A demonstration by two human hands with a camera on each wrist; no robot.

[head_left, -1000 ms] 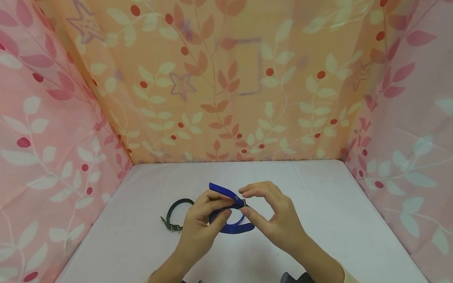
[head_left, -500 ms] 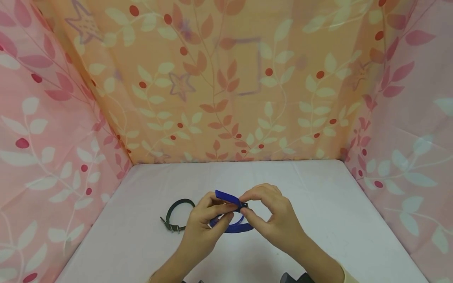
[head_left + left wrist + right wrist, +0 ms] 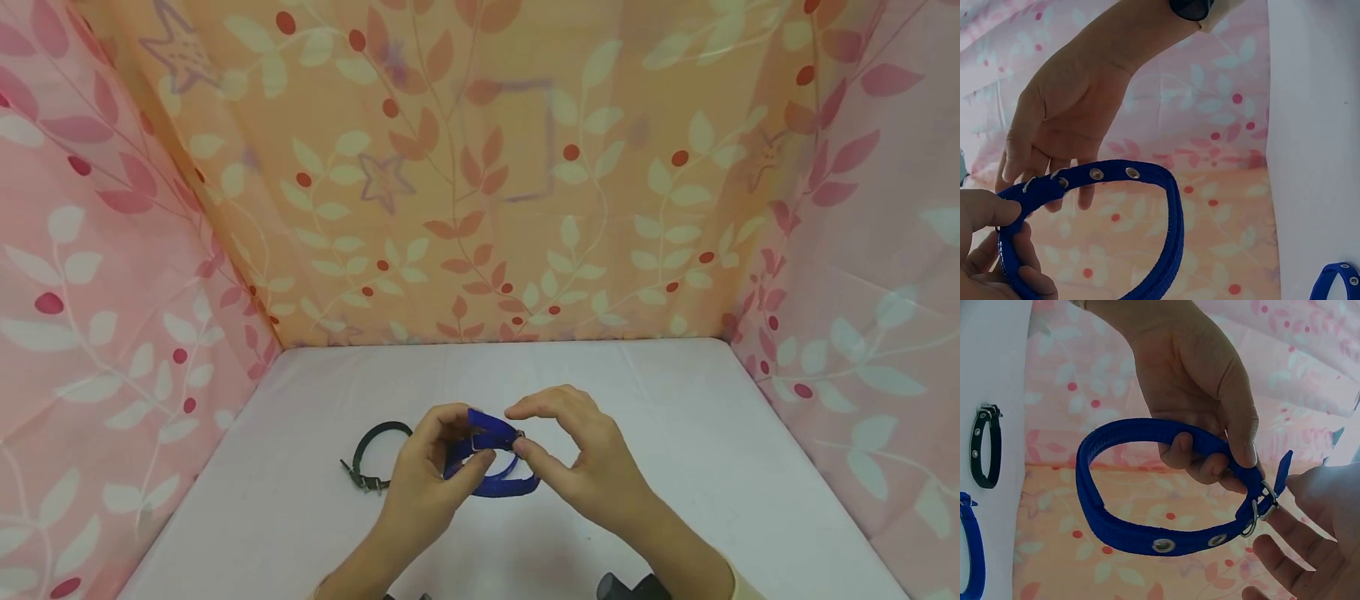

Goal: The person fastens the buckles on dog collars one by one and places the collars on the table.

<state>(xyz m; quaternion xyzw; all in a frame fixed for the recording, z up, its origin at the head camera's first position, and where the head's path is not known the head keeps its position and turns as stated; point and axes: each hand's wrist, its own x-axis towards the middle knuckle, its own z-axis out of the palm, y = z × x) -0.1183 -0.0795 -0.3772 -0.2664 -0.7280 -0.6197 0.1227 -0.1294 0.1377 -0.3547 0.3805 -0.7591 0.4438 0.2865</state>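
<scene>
My left hand (image 3: 427, 475) grips a blue collar (image 3: 1125, 540) with metal eyelets, its thumb pressed on the band and its fingers curled behind. The collar forms a loop held up off the table. A metal buckle (image 3: 1269, 499) and D-ring sit at the loop's end, and the strap tip (image 3: 1285, 467) sticks out past the buckle. With its thumb, my right hand (image 3: 592, 454) touches the buckle area; its index finger stands apart, raised above the strap. In the right wrist view, the right fingers lie close beside the buckle and strap tip.
On the white table (image 3: 315, 400) a dark green collar (image 3: 384, 426) with a metal buckle lies left of my left hand. Another blue collar (image 3: 1335, 272) rests on the tabletop. Patterned cloth walls (image 3: 450, 250) stand at the back and both sides.
The right index finger closed onto the strap and has since lifted off. The strap tip has shifted right and down toward the buckle. The left fingers have drawn back behind the band.
</scene>
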